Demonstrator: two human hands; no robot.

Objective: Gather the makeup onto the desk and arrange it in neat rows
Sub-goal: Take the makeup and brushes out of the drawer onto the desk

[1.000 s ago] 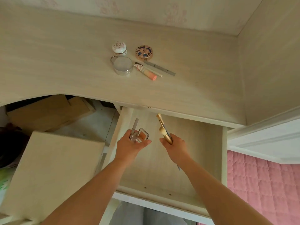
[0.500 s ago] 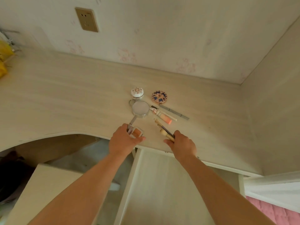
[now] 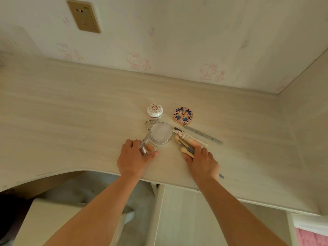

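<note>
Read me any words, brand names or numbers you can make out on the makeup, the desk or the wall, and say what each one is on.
No text can be read anywhere in this view.
White round jar: patterned lid, no legible lettering.
Blue and gold compact: ornament only; any lettering too small to read.
Grey pencil: any print too blurred.
Wall: faint pink cartoon cat drawings, no words.
Wall socket: no markings legible.
</note>
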